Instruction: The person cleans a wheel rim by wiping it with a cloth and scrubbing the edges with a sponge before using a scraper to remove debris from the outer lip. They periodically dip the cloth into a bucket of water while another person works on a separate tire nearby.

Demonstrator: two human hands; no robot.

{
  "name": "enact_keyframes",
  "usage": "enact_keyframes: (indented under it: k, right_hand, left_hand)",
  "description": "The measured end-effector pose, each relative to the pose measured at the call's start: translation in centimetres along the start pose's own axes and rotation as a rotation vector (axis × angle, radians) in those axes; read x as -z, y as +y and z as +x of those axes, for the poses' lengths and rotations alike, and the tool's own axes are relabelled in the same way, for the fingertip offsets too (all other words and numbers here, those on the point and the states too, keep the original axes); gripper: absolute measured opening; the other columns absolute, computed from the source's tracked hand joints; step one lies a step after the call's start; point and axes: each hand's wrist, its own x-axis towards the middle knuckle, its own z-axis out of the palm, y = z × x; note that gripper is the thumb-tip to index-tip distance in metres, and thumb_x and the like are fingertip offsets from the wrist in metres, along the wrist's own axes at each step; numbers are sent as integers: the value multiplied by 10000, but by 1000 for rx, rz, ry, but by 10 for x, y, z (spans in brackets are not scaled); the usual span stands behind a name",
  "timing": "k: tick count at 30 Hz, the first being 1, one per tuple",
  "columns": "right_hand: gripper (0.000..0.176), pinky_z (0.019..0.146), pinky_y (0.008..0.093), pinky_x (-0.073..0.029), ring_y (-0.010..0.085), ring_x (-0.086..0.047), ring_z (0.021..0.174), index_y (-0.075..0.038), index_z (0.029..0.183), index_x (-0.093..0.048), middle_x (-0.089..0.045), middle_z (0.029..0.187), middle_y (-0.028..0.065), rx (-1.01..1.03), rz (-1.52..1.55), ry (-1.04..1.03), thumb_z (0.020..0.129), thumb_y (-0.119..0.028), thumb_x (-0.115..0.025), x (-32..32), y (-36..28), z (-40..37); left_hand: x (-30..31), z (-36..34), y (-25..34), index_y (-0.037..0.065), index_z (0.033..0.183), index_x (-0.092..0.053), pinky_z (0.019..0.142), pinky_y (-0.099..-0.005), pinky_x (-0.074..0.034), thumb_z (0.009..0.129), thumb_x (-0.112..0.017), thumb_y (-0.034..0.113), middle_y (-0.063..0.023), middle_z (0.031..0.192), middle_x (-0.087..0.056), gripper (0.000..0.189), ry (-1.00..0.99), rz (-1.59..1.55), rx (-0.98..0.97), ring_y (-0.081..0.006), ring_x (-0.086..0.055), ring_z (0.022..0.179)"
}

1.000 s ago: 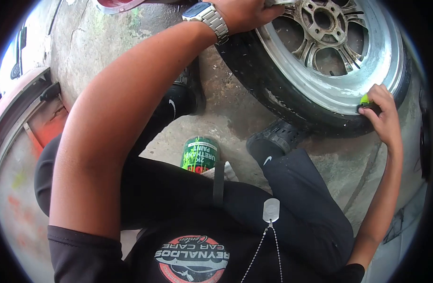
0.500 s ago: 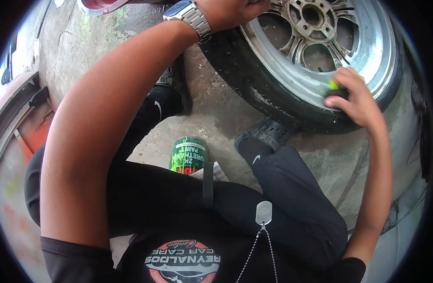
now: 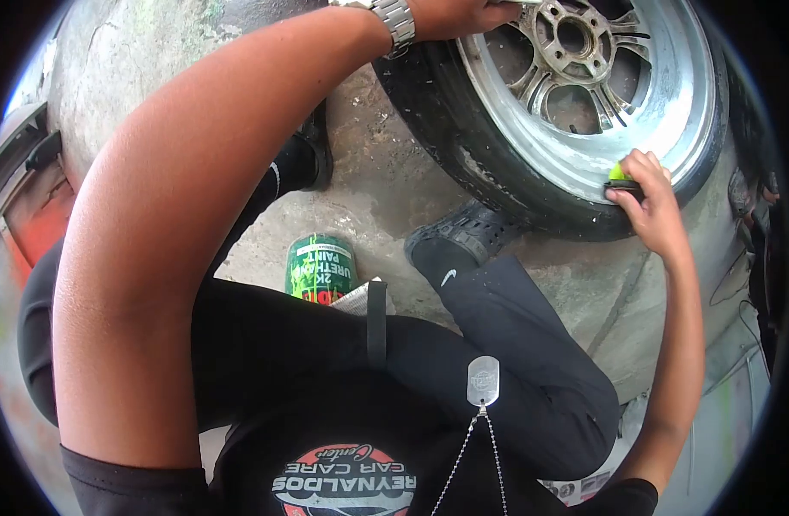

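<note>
You had the wheel (image 3: pixel 575 69) in front of you on the concrete floor (image 3: pixel 369 215), its spoked metal middle facing you and a black tyre (image 3: pixel 489 163) around its rim. Your right hand (image 3: pixel 651 196) was clamped on a small green-and-black block (image 3: pixel 620 175), the thumb beneath and the fingers curled over the top. The block rested against the rim on the side of the wheel nearest you. Your left hand (image 3: pixel 461 17) reached over the wheel's left edge; the picture's top border cut it off, so I cannot tell whether its fingers were apart, together or clamped on something. A metal-banded watch (image 3: pixel 397 19) circled that wrist, by the tyre. White flecks dotted the wheel. Your right shoe (image 3: pixel 463 236) sat just beside the wheel, on its near side, and your left shoe (image 3: pixel 317 155) was left of it. A green paint can (image 3: pixel 321 268) stood apart from the wheel, to its left and closer to you.
</note>
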Motion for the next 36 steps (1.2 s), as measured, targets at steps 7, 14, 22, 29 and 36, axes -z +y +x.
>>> enact_keyframes:
  k: [7, 14, 22, 29, 36]
  right_hand:
    - [273, 896, 433, -415, 357, -549, 993, -32, 1116, -573, -574, 1024, 141, 120, 127, 111, 935, -168, -726, -37, -39, 26]
    - [355, 874, 392, -465, 275, -579, 915, 12, 1056, -564, -593, 941, 113, -32, 353, 5, 871, -180, -799, -27, -28, 25]
    - [366, 869, 410, -440, 294, -561, 957, -33, 1010, -637, -601, 951, 83, -61, -24, -169, 748, -140, -870, 18, 11, 12]
    - [350, 834, 365, -422, 236, -506, 883, -17, 946, -567, -563, 878, 75, -22, 356, 40, 815, -180, -848, -34, -42, 40]
    - [323, 889, 379, -416, 236, -496, 916, -24, 872, -581, -562, 883, 63, -29, 285, -58, 765, -156, -857, -8, -10, 19]
  left_hand:
    - [3, 1, 0, 144, 1149, -604, 983, -456, -409, 761, -835, 267, -83, 1130, -596, 468, 3, 3, 24, -287, -575, 1150]
    - [1, 4, 6, 145, 1149, -605, 981, -452, -405, 765, -831, 256, -81, 1129, -598, 459, -24, 3, 14, -287, -574, 1147]
    - [0, 3, 3, 151, 1152, -608, 978, -452, -403, 761, -834, 268, -76, 1120, -600, 467, -17, 33, 7, -283, -574, 1147]
    - [4, 2, 3, 155, 1151, -604, 967, -455, -404, 774, -827, 283, -76, 1106, -594, 457, -30, 18, 13, -281, -573, 1135]
    - [0, 3, 5, 151, 1132, -596, 960, -458, -397, 788, -813, 283, -80, 1099, -583, 428, -12, 7, -3, -285, -567, 1132]
